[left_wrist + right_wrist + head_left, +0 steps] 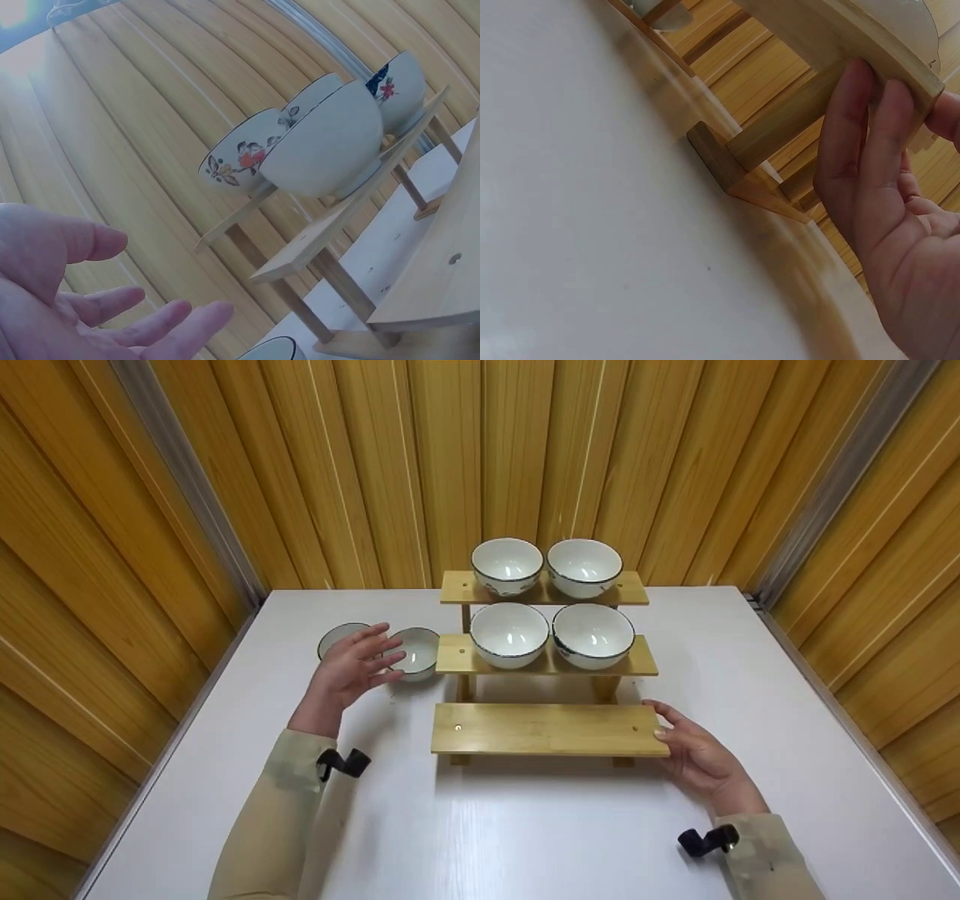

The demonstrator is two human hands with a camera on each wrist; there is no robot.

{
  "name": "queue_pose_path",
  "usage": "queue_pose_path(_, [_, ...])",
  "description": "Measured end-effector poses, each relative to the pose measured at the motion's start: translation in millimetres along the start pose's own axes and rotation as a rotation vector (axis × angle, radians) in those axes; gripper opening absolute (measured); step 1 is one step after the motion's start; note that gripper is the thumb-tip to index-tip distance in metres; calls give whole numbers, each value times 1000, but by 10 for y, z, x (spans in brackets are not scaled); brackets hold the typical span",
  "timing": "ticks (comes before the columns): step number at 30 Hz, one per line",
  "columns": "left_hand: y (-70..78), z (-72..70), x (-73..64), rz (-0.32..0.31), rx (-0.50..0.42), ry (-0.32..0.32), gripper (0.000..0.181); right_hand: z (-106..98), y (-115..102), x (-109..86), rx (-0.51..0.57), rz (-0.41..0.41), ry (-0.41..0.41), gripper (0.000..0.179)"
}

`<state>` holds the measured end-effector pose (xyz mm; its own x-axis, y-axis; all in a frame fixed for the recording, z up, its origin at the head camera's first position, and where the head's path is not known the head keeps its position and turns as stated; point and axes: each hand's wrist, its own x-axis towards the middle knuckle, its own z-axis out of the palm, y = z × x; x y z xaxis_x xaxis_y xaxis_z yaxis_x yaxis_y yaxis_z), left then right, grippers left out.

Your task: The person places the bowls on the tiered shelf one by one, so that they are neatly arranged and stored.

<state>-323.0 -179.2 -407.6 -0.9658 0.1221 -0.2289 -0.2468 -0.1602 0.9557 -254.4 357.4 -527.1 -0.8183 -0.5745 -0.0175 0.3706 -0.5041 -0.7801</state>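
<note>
A three-step wooden display rack (547,729) stands on the white table. My right hand (699,756) pinches the right end of its lowest board, thumb above and fingers beneath, as the right wrist view also shows. My left hand (348,667) is held with fingers spread, over two white bowls left of the rack. One bowl (421,654) sits close by the rack's left side; the other bowl (335,636) is partly hidden behind the hand. Nothing is between the left fingers (187,334) in the left wrist view.
Two white dark-rimmed bowls stand on the top board, a left one (507,564) and a right one (585,564). Two more, a left bowl (510,636) and a right bowl (594,636), stand on the middle board. Wood-panelled walls (517,450) enclose the white table (465,840).
</note>
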Motion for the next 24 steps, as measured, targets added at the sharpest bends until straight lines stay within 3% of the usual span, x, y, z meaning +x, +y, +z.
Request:
queue_pose_path(5, [5, -198, 13, -40, -77, 91, 51, 4, -5, 1, -23, 5, 2, 52])
queue_pose_path(14, [23, -538, -1, -58, -239, 231, 54, 7, 0, -9, -20, 3, 11, 52])
queue_pose_path(20, [-25, -697, 66, -60, -271, 382, 52, 11, 3, -13, -21, 1, 10, 52])
queue_pose_path(24, [-136, -772, 138, -23, -237, 486, 55, 18, 4, -16, -13, -2, 26, 52])
